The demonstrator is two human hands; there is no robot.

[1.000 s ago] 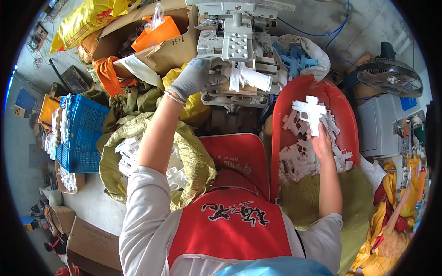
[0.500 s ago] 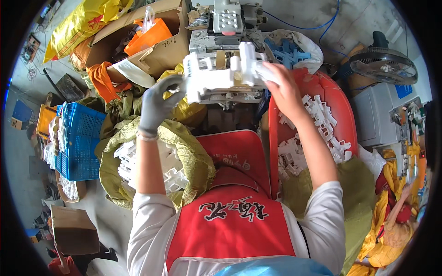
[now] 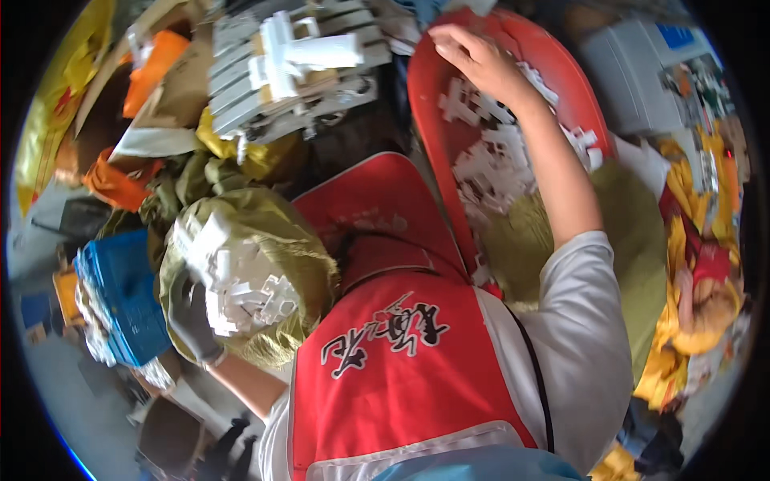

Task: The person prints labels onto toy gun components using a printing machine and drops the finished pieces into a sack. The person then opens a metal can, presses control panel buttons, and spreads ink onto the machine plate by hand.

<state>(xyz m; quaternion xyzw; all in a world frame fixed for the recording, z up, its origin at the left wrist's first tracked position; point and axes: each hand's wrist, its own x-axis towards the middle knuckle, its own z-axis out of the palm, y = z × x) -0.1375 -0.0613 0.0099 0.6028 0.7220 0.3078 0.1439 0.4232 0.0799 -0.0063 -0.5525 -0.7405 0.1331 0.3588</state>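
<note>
My left hand [image 3: 191,317], in a grey glove, reaches into the left side of an olive woven sack [image 3: 309,248]. It is closed on a blurred white plastic part [image 3: 207,244], its fingers partly hidden, above a heap of similar white parts [image 3: 250,297]. My bare right hand [image 3: 481,66] is above the far end of a red tub [image 3: 581,76]. Its fingers are stretched out and hold nothing. White plastic parts [image 3: 493,164] lie in the tub below it. Another white part [image 3: 309,52] rests on the grey slatted top of a machine [image 3: 237,80].
A red stool seat [image 3: 361,188] stands between sack and tub. At left are a blue crate [image 3: 128,301] and a cardboard box [image 3: 180,100] with an orange bag [image 3: 152,72]. Olive cloth [image 3: 622,232] covers the tub's near end. Another person [image 3: 710,293] sits far right.
My left hand has moved from the machine down into the sack. My right hand has left the white part and swung right over the tub. The view has turned and shifted.
</note>
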